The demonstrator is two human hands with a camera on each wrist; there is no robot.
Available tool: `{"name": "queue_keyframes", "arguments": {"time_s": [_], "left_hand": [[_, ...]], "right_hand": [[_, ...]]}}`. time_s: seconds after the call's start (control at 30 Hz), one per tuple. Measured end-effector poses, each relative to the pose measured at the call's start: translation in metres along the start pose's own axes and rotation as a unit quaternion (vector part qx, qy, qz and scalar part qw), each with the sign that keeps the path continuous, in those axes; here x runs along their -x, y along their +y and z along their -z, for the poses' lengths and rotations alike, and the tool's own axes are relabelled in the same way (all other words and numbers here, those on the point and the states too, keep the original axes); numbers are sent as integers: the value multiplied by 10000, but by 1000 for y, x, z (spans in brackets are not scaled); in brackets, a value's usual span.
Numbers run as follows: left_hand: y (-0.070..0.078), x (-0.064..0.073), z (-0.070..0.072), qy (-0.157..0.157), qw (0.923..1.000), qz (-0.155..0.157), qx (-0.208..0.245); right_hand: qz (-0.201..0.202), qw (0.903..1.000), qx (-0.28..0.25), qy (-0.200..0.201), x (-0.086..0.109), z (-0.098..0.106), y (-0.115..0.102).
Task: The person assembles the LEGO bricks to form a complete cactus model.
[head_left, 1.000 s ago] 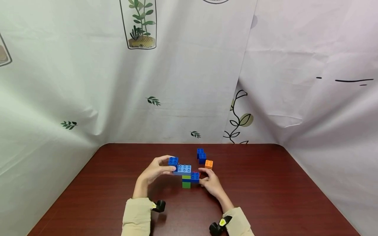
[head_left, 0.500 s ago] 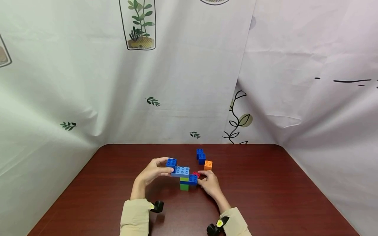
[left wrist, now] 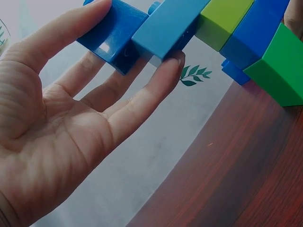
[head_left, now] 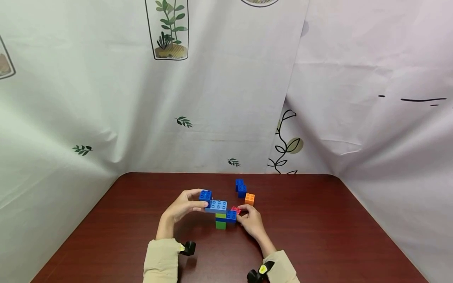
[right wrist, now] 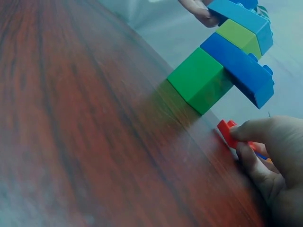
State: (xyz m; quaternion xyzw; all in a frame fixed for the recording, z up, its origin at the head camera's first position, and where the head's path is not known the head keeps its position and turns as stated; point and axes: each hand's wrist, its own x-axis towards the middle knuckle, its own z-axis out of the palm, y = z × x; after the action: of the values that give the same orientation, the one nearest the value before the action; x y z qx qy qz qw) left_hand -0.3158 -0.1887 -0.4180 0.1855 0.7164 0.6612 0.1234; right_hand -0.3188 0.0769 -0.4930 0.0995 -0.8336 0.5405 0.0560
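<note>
In the head view, my left hand [head_left: 182, 208] holds the dark blue brick [head_left: 205, 196] at the upper left end of a stack, thumb in front and fingers behind. Beneath it, a light blue brick [head_left: 216, 206] juts left over a lime brick [head_left: 221, 215]. Below come a blue brick [head_left: 231, 216] reaching right and a green brick [left wrist: 279, 66], which stands on the table. Right of the stack, my right hand [head_left: 252, 222] pinches a small red brick [right wrist: 227, 134] between thumb and finger, low by the tabletop and apart from the green brick.
Two blue bricks [head_left: 242, 191] sit behind the right hand, touching or nearly so. An orange brick [head_left: 249, 198] lies just beyond that hand's fingers. The dark red wooden table [head_left: 318, 228] ends at a pale printed curtain [head_left: 226, 98].
Both hands and the stack have shifted slightly left and nearer. More of the red brick shows beside the right fingers. Over the last half second almost nothing has moved.
</note>
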Motion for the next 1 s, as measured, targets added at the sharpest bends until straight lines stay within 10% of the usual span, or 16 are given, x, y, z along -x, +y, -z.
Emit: {"name": "queue_keyframes", "arguments": {"time_s": [0.47,0.77,1.0], "left_hand": [[1,2,0,31,10000,-49,-28],[0,1,-2,179,9998,-70,-73],[-1,0,-3,220,9996,-85,-128]], "right_hand": [[-518,9839,-1569,685,-1,-1,-8],[-628,9348,-3226,1344,-3,2,-9],[-739,9195,-3600,1393,-3,2,-11]]}}
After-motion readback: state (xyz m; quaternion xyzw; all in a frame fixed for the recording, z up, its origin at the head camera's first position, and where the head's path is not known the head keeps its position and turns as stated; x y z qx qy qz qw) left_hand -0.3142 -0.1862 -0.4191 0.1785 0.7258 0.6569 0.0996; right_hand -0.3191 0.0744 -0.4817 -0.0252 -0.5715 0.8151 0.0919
